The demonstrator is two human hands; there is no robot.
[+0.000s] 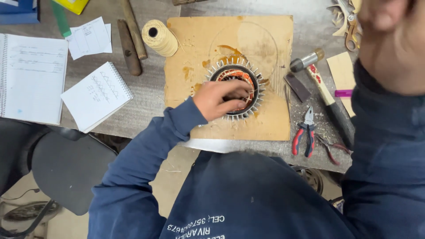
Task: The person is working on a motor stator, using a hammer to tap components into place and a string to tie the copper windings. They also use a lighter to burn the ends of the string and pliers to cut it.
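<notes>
One hand only is plainly at work here. To its left on the grey bench lie an open notebook, a small spiral pad, two wooden handles and a spool of pale twine. In the middle sits a stained cardboard sheet, and on it a round motor stator with its bore facing straight up, so its axis points toward the camera. The left hand reaches in from the lower left, fingers curled down over the rim and into the bore among the orange copper windings; whether they pinch a wire or merely press on the coils I cannot tell, since the knuckles hide the tips. Right of the stator lie a hammer and red-handled pliers. The right hand is probably the blurred shape at the upper right, well apart from the stator; its grip is unreadable.
</notes>
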